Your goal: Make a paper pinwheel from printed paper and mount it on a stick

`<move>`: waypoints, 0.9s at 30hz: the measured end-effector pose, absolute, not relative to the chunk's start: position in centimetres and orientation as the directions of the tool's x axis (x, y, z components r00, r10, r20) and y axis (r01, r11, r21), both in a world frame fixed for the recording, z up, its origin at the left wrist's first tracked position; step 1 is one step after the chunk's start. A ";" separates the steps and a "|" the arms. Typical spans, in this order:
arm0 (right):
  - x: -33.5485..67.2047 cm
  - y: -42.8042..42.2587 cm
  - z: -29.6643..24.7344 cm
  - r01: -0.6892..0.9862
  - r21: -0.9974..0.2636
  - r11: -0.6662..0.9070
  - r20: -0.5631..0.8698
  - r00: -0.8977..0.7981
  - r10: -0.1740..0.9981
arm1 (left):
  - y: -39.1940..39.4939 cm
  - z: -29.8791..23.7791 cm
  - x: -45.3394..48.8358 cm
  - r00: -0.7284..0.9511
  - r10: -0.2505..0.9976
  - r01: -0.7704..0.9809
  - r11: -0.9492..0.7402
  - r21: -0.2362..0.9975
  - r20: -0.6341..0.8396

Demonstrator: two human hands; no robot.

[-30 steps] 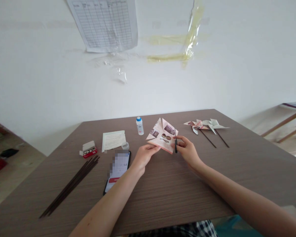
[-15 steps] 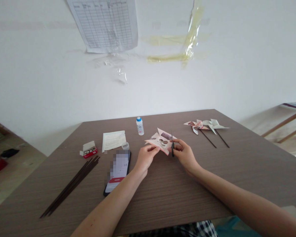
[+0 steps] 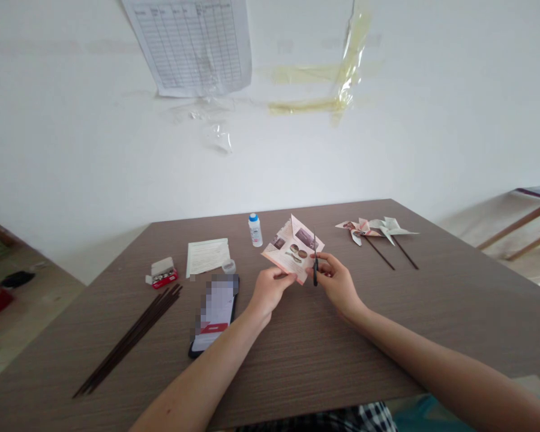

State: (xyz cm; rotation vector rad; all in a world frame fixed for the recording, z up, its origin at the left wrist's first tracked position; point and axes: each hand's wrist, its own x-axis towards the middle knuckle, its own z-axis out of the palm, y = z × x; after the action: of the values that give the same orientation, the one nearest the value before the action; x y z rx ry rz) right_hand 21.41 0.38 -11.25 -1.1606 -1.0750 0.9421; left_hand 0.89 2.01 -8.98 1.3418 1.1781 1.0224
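My left hand (image 3: 272, 292) pinches the near edge of a printed square of paper (image 3: 292, 252), pink-edged with pictures on it and slit in from its corners. The sheet is held up above the table, tilted toward me. In my right hand (image 3: 339, 281) are small black-handled scissors (image 3: 315, 270), their blades pointing up and away beside the paper's right side. Fingertips of that hand also seem to touch the sheet's right corner. How far the blades are apart I cannot tell.
Two paper pinwheels (image 3: 362, 228) on dark sticks lie at right. A blue-capped bottle (image 3: 255, 231) stands behind the paper. At left are a phone (image 3: 216, 315), dark sticks (image 3: 130, 339), a small red box (image 3: 163, 273), a clear little container (image 3: 228, 266) and a flat sheet (image 3: 208, 255).
The paper has been tipped up and spread flatter, so more of its printed face shows. My left thumb has shifted slightly right along its edge. The scissors have barely moved.
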 end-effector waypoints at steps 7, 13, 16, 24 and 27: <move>21.6 0.6 -11.9 -0.023 -0.992 0.127 0.122 0.158 0.980 | 2.7 -9.2 0.4 0.091 0.996 0.105 -0.010 0.994 0.000; 22.2 0.5 -12.7 0.034 -0.998 0.056 0.056 -0.004 0.998 | 3.4 -8.6 -0.5 0.038 0.999 0.056 -0.029 0.998 0.027; 22.3 0.3 -12.8 0.096 -0.994 0.044 0.035 -0.102 0.994 | 3.6 -8.3 -0.8 0.013 0.999 0.024 -0.033 0.999 0.032; 22.0 -0.5 -12.4 0.170 -0.984 0.043 -0.011 -0.303 0.953 | 4.2 -8.1 -1.1 -0.056 0.998 -0.032 -0.028 0.999 0.026; 22.1 -0.7 -12.2 0.181 -0.982 0.054 -0.013 -0.347 0.938 | 4.5 -8.3 -1.3 -0.085 0.996 -0.033 -0.011 0.999 0.008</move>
State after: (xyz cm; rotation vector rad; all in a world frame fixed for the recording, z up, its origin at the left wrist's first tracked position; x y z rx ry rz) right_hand 22.06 -0.72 -12.21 -1.1438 -1.6254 1.3551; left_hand -1.28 4.49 -8.27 1.1505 1.2417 1.2942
